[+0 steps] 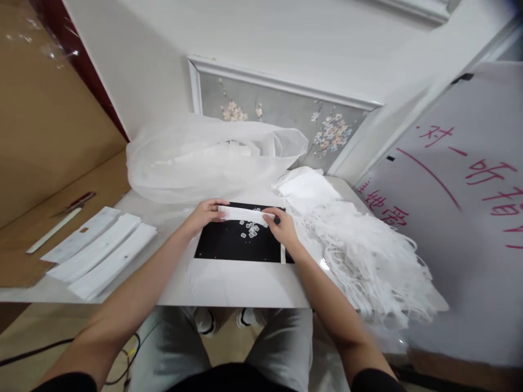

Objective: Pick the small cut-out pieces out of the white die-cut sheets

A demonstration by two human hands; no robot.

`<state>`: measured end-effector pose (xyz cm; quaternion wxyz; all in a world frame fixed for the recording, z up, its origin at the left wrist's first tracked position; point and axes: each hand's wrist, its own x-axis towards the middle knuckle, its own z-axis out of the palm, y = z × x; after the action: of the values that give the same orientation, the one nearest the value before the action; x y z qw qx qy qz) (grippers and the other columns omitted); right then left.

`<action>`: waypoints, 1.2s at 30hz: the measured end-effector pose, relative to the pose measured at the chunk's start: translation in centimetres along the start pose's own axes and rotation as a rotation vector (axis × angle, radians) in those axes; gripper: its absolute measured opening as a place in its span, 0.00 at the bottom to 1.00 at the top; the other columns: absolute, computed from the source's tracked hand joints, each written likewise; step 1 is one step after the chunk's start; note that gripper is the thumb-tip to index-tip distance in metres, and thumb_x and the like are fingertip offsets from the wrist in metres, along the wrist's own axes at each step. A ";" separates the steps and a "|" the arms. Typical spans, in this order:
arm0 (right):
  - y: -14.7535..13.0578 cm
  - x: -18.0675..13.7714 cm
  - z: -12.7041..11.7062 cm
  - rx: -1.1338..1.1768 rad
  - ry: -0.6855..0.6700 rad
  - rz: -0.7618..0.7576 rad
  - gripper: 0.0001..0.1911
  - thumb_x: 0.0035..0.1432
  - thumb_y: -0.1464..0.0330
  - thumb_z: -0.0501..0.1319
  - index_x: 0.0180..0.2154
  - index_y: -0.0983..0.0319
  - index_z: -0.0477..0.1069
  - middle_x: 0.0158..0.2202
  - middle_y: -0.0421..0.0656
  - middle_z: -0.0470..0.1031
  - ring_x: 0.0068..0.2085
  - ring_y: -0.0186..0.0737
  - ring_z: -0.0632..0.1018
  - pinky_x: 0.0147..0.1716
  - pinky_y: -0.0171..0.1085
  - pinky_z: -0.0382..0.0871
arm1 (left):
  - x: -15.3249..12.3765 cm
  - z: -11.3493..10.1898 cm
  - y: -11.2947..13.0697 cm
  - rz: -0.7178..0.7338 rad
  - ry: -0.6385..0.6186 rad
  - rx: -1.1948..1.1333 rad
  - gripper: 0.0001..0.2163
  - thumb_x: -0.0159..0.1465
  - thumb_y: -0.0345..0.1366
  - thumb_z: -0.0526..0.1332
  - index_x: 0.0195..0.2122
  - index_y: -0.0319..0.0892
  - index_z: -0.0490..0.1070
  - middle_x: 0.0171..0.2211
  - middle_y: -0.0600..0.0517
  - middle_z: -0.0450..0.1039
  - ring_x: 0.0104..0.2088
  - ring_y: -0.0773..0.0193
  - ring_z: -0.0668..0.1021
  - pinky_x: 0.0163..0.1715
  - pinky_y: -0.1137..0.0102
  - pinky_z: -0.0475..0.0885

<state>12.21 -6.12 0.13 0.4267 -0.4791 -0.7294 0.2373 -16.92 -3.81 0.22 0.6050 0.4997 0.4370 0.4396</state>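
A small white strip (pixel 246 215) is held flat between two hands, above the far edge of a black mat (pixel 229 245) that lies in the middle of the white table (pixel 229 286). The strip is long and thin, like a folded bit of cloth or paper, and it looks soft and plain. The left hand (pixel 204 214) pinches its left end with thumb and fingers. The right hand (pixel 283 226) pinches its right end the same way. Under the strip, little clear square bits (pixel 250 228) lie in a loose bunch on the mat. A thin white stick (pixel 282 253) lies along the right edge of the mat. By the left edge of the table, three long white pieces (pixel 100 250) lie side by side. At the back of the table sits a big see-through plastic bag (pixel 204 158) with more white things inside. On the right side of the table is a big messy pile of white stringy pieces (pixel 368 261), reaching to the right edge. On the brown board to the left are a white pen (pixel 53 230) and a red tool (pixel 79 201).
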 end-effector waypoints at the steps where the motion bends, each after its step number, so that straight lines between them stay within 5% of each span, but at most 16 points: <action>1: 0.3 0.2 -0.3 -0.050 0.005 -0.022 0.12 0.65 0.58 0.57 0.43 0.55 0.77 0.46 0.42 0.80 0.47 0.47 0.79 0.46 0.44 0.72 | 0.4 -0.4 -0.5 0.003 -0.010 0.037 0.23 0.49 0.36 0.75 0.47 0.40 0.76 0.35 0.48 0.78 0.37 0.57 0.79 0.41 0.61 0.75; 5: 0.6 0.2 -0.7 -0.157 -0.083 -0.096 0.14 0.67 0.60 0.55 0.47 0.53 0.76 0.47 0.43 0.79 0.49 0.47 0.79 0.49 0.45 0.72 | 1.6 -0.9 -2.1 0.158 -0.034 0.244 0.19 0.52 0.39 0.72 0.44 0.41 0.78 0.41 0.46 0.79 0.40 0.54 0.79 0.43 0.61 0.73; 10: 1.0 -0.1 -0.2 -0.254 -0.203 -0.139 0.15 0.67 0.61 0.57 0.52 0.53 0.75 0.50 0.43 0.78 0.51 0.46 0.77 0.53 0.45 0.70 | 2.2 -1.2 -3.4 0.270 -0.076 0.474 0.23 0.55 0.37 0.68 0.53 0.45 0.75 0.53 0.46 0.74 0.52 0.50 0.75 0.55 0.58 0.66; 16: 1.5 -0.3 0.6 -0.355 -0.296 -0.172 0.14 0.66 0.63 0.58 0.52 0.55 0.73 0.49 0.45 0.78 0.49 0.48 0.76 0.52 0.47 0.69 | 1.2 0.5 -3.6 0.300 -0.094 0.488 0.26 0.58 0.36 0.66 0.59 0.50 0.70 0.41 0.52 0.74 0.43 0.56 0.75 0.54 0.61 0.65; 23: 1.7 0.2 0.1 -0.414 -0.187 -0.154 0.12 0.66 0.56 0.59 0.39 0.55 0.75 0.38 0.45 0.78 0.43 0.49 0.75 0.45 0.46 0.69 | 1.1 1.0 -3.2 0.341 -0.040 0.417 0.25 0.62 0.37 0.62 0.61 0.49 0.66 0.46 0.50 0.74 0.48 0.57 0.75 0.55 0.63 0.65; 28: 2.2 0.0 0.8 -0.362 -0.175 -0.058 0.16 0.57 0.55 0.68 0.42 0.57 0.74 0.40 0.44 0.78 0.45 0.49 0.75 0.45 0.44 0.68 | 1.2 1.2 -3.9 0.336 -0.085 0.474 0.30 0.58 0.37 0.66 0.63 0.48 0.63 0.46 0.50 0.74 0.47 0.56 0.76 0.56 0.61 0.65; 36: 1.6 0.0 1.8 -0.140 -0.122 0.001 0.18 0.54 0.56 0.68 0.44 0.57 0.71 0.40 0.41 0.74 0.43 0.43 0.75 0.44 0.40 0.68 | 1.6 1.7 -4.2 0.392 -0.071 0.503 0.28 0.63 0.37 0.63 0.65 0.49 0.60 0.47 0.49 0.73 0.49 0.57 0.75 0.55 0.62 0.65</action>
<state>11.49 -5.33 -1.99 0.3471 -0.4927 -0.7686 0.2146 -14.53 -3.15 -3.87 0.3811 0.7233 0.4059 0.4085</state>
